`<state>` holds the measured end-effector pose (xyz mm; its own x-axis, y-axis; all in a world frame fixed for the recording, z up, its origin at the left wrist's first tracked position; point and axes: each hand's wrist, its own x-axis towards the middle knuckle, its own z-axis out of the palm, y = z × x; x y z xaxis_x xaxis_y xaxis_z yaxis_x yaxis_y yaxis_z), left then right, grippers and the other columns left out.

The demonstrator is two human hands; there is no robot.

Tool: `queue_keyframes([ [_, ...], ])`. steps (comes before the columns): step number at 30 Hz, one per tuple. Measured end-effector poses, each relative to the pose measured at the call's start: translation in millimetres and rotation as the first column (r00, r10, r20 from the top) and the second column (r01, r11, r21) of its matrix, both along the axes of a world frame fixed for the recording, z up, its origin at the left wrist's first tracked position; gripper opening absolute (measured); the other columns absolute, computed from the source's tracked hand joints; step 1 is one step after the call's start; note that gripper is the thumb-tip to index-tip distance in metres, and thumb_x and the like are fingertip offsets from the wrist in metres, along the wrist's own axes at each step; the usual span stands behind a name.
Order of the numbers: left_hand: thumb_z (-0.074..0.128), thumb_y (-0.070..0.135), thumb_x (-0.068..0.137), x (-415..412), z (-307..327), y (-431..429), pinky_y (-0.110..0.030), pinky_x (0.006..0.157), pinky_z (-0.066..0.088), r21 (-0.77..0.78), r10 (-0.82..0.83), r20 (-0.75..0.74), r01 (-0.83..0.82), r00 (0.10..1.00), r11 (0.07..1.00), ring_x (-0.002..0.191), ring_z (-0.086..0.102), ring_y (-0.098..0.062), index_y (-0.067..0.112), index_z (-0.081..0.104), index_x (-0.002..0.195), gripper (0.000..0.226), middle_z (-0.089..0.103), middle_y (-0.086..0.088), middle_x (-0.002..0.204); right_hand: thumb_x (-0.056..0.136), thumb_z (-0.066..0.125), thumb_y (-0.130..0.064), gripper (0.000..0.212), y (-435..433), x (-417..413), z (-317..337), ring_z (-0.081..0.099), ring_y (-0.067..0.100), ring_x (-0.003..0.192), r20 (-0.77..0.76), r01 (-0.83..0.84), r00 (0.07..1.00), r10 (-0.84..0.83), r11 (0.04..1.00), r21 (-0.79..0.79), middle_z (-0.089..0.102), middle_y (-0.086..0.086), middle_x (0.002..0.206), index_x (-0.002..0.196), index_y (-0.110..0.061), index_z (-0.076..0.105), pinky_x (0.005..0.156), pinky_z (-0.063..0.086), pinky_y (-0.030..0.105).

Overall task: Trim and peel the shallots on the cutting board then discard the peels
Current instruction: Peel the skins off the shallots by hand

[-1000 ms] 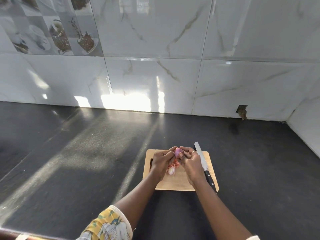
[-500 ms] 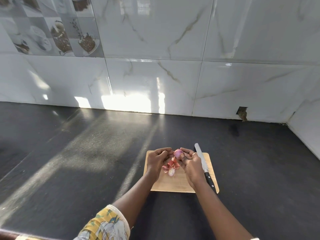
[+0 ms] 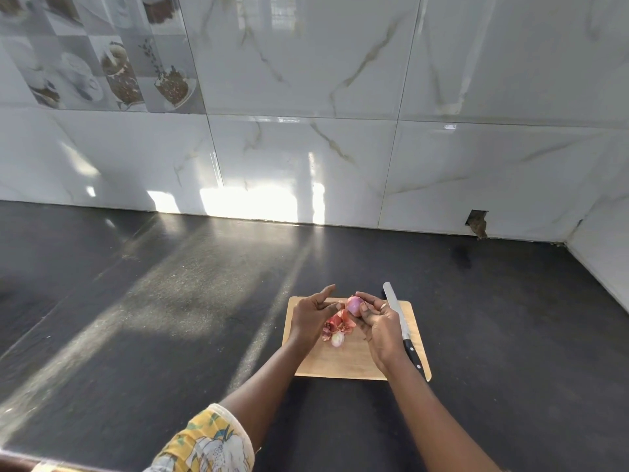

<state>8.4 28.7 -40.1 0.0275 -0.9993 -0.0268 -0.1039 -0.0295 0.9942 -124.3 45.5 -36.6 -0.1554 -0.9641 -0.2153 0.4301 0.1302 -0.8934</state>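
Purple shallot [image 3: 354,305] sits pinched in curled fingertips of the right hand [image 3: 383,330] above the wooden cutting board [image 3: 354,364], near its 12 o'clock edge; left hand [image 3: 311,318], at the shallot's 9 o'clock, is relaxed, grasping nothing; peels [image 3: 335,324] lie beneath; knife [image 3: 401,327] rests along 3 o'clock.

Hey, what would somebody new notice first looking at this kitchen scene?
The right hand holding a purple shallot above the wooden cutting board, left hand open beside it. Reddish peels and a peeled shallot lie beneath; a knife rests along the board's right edge.
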Motion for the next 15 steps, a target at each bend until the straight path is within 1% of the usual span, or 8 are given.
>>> queue_keyframes([
  [2, 0.073, 0.016, 0.078, 0.5, 0.3, 0.7, -0.033, 0.086, 0.056, -0.042, 0.018, 0.038, -0.017, 0.999, 0.999, 0.083, 0.067, -0.006, 0.014, 0.07, 0.107, 0.029, 0.073, -0.004, 0.097, 0.093, 0.048, 0.006, 0.022, 0.7, 0.0, -0.6, 0.065, 0.023, 0.096, -0.027, 0.003, 1.0, -0.003, 1.0, -0.013, 0.065, 0.014, 0.104, 0.112, 0.002, 0.059, 0.076, 0.057, 0.023],
  [5, 0.074, 0.02, 0.077, -1.5, 3.4, 6.3, -0.038, 0.084, 0.056, -0.113, -0.001, 0.1, 0.012, 0.995, 0.994, 0.085, 0.07, -0.012, 0.019, 0.075, 0.091, 0.015, 0.075, 0.002, 0.087, 0.092, 0.051, 0.004, 0.021, 2.7, 0.8, 0.2, 0.065, 0.018, 0.097, -0.121, 0.01, 0.992, -0.015, 0.999, -0.044, 0.066, 0.012, 0.106, 0.107, -0.007, 0.062, 0.078, 0.057, 0.024],
  [6, 0.074, 0.02, 0.077, -2.3, 4.1, 7.5, -0.038, 0.082, 0.056, -0.123, -0.005, 0.114, 0.019, 0.993, 0.992, 0.083, 0.07, -0.012, 0.02, 0.076, 0.089, 0.012, 0.075, 0.003, 0.085, 0.091, 0.053, 0.003, 0.021, 3.4, 1.3, 0.1, 0.064, 0.017, 0.098, -0.16, 0.011, 0.987, -0.02, 0.999, -0.052, 0.066, 0.01, 0.106, 0.103, -0.012, 0.063, 0.08, 0.057, 0.025],
  [8, 0.072, 0.02, 0.079, -2.9, 4.6, 8.5, -0.036, 0.08, 0.057, -0.127, -0.004, 0.146, 0.023, 0.989, 0.992, 0.081, 0.07, -0.008, 0.021, 0.076, 0.09, 0.012, 0.075, 0.004, 0.085, 0.089, 0.058, 0.0, 0.021, 3.7, 1.8, -1.3, 0.064, 0.018, 0.102, -0.221, 0.007, 0.975, -0.021, 0.998, -0.067, 0.067, 0.009, 0.106, 0.096, -0.019, 0.064, 0.087, 0.055, 0.032],
  [10, 0.069, 0.021, 0.081, -2.8, 4.5, 8.6, -0.029, 0.078, 0.056, -0.148, -0.003, 0.216, 0.036, 0.976, 0.988, 0.079, 0.067, 0.0, 0.02, 0.075, 0.093, 0.014, 0.075, 0.004, 0.087, 0.088, 0.061, -0.001, 0.021, 3.7, 1.7, -2.2, 0.063, 0.02, 0.104, -0.252, -0.006, 0.968, -0.013, 0.997, -0.076, 0.069, 0.008, 0.103, 0.094, -0.021, 0.065, 0.091, 0.053, 0.037],
  [12, 0.068, 0.021, 0.082, -2.5, 5.5, 9.4, -0.022, 0.072, 0.055, -0.208, 0.015, 0.304, 0.051, 0.953, 0.977, 0.076, 0.064, 0.005, 0.021, 0.075, 0.093, 0.013, 0.075, 0.006, 0.086, 0.088, 0.061, 0.001, 0.024, 3.8, 1.7, -2.3, 0.064, 0.02, 0.104, -0.27, -0.012, 0.963, -0.01, 0.997, -0.081, 0.07, 0.006, 0.101, 0.093, -0.022, 0.064, 0.092, 0.053, 0.036],
  [13, 0.068, 0.02, 0.082, -2.5, 5.7, 9.4, -0.021, 0.069, 0.053, -0.244, 0.039, 0.344, 0.049, 0.938, 0.969, 0.074, 0.064, 0.005, 0.021, 0.076, 0.092, 0.013, 0.075, 0.006, 0.085, 0.088, 0.061, 0.002, 0.025, 4.1, 2.0, -1.9, 0.064, 0.019, 0.103, -0.279, -0.014, 0.96, -0.01, 0.996, -0.084, 0.07, 0.006, 0.101, 0.093, -0.022, 0.064, 0.09, 0.053, 0.034],
  [15, 0.069, 0.022, 0.08, -3.3, 4.4, 8.1, -0.021, 0.066, 0.052, -0.297, 0.106, 0.421, 0.027, 0.901, 0.954, 0.073, 0.068, -0.003, 0.019, 0.077, 0.088, 0.011, 0.075, 0.003, 0.081, 0.087, 0.061, 0.002, 0.025, 5.0, 2.5, -1.6, 0.064, 0.019, 0.102, -0.286, -0.017, 0.958, -0.01, 0.995, -0.094, 0.069, 0.007, 0.101, 0.092, -0.022, 0.064, 0.086, 0.052, 0.029],
])
